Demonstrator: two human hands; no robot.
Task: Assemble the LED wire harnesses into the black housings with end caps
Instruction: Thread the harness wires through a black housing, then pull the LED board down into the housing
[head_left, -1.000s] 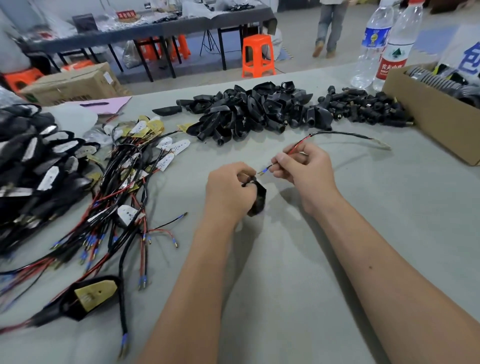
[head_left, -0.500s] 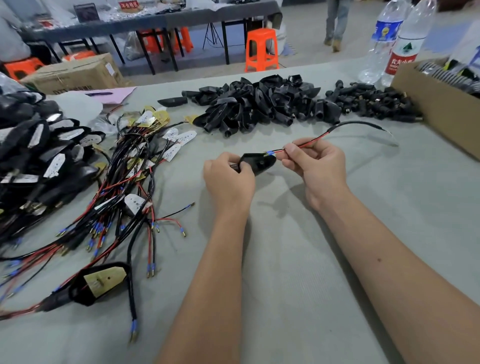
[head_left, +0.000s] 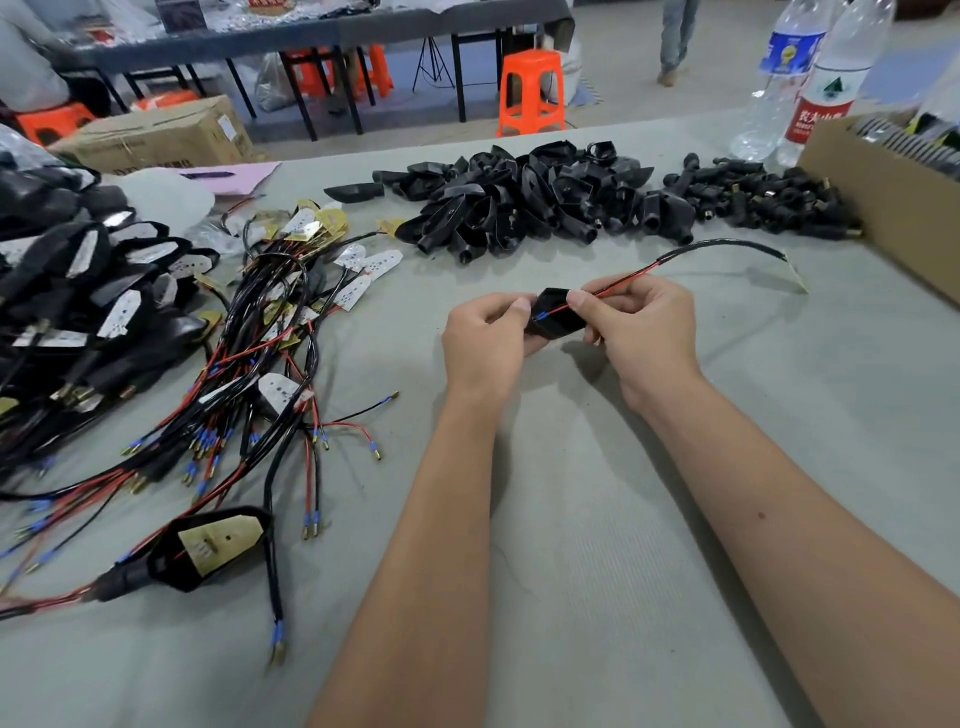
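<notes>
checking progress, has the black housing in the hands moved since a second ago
Yes. The black housing has risen from below the left hand to sit level between both hands, nearer the pile of housings, with the wire now across it.

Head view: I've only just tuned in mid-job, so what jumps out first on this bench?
At centre, the left hand grips a black housing while the right hand pinches a red-and-black wire harness whose blue-tipped end lies at the housing's opening. Behind them a heap of empty black housings spreads across the far side of the table, and to the left sprawls a tangle of loose harnesses.
</notes>
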